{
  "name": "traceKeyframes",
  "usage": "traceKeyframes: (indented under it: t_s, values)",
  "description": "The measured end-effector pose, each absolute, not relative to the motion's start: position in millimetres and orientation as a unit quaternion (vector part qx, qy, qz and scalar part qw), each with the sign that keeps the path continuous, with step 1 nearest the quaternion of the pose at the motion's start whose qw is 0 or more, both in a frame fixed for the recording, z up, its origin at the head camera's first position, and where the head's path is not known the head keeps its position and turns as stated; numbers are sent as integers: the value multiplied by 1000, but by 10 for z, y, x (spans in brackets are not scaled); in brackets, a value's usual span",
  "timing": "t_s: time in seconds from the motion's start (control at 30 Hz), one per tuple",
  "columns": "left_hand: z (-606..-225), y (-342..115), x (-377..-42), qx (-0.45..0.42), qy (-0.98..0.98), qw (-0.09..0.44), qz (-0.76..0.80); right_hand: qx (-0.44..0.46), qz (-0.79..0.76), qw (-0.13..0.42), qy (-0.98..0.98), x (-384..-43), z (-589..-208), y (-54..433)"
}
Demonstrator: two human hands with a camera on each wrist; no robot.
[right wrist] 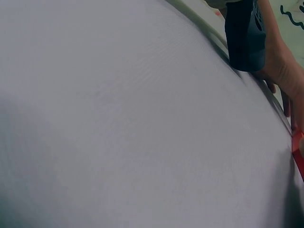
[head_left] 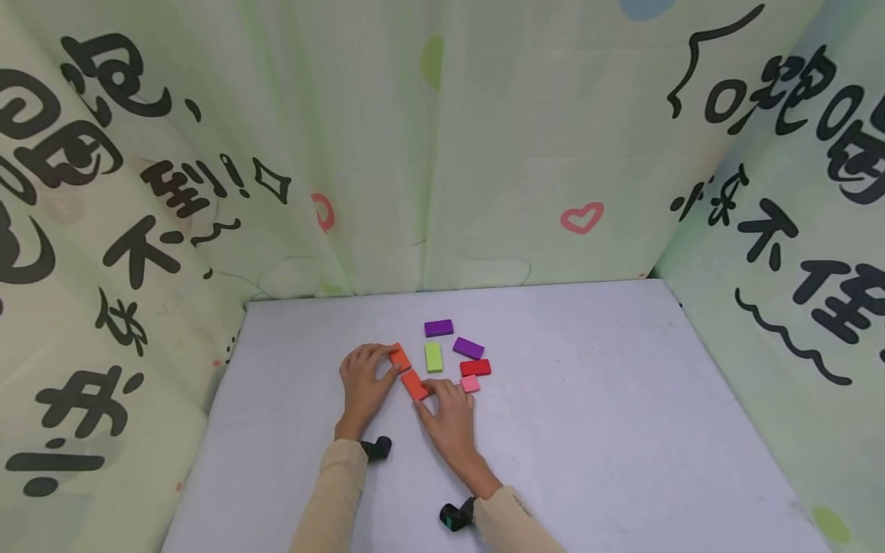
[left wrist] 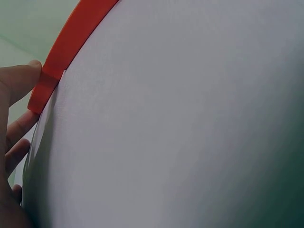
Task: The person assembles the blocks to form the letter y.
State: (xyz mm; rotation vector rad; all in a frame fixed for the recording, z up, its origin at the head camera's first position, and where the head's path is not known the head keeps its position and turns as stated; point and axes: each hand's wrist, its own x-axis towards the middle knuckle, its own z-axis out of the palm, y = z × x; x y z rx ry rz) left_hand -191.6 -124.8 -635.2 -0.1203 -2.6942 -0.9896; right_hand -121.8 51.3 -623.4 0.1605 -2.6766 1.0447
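Two orange blocks lie end to end in a slanting line on the white table. My left hand [head_left: 362,382] pinches the upper orange block [head_left: 399,356] between thumb and fingers. At the lower orange block [head_left: 414,385], the thumb and fingers of my right hand [head_left: 452,424] grip its near end. In the left wrist view, the orange blocks [left wrist: 71,40] run up from the left thumb and fingertips. Only a sliver of an orange-red block [right wrist: 298,149] shows at the right edge of the right wrist view.
Right of the orange blocks lie a lime green block [head_left: 433,358], two purple blocks [head_left: 439,329], a red block [head_left: 475,368] and a pink block [head_left: 470,384], the pink one close by my right fingers. Printed curtains [head_left: 498,153] enclose the table [head_left: 588,430] at back and sides.
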Motion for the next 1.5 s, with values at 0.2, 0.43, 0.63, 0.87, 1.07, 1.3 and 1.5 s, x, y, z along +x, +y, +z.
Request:
traceKeyframes:
  t_s: [0.2,0.43,0.63,0.87,1.07,1.3,1.5]
  values:
    - [-6336,-1240,-1896,-45,-927,151,-340,56,351,136,-925,-1249,-6259,474]
    - [-6319,-1230,-1886,-49,-924,165,-341,59,344,144,-926,-1254,-6236,450]
    - [-6328,-1231,-1891,-49,-925,168,-338,56,343,139,-927,-1261,-6231,436]
    - [-6311,-1231,-1883,-45,-923,166,-343,59,339,142,-928,-1298,-6254,419]
    - [-6302,-1226,-1881,-50,-927,162,-335,60,339,138,-929,-1316,-6241,409]
    - [-6305,-1218,-1878,-43,-933,149,-324,60,337,129,-931,-1322,-6225,396]
    - [-6299,-1217,-1884,-41,-929,155,-334,62,332,135,-932,-1338,-6222,381]
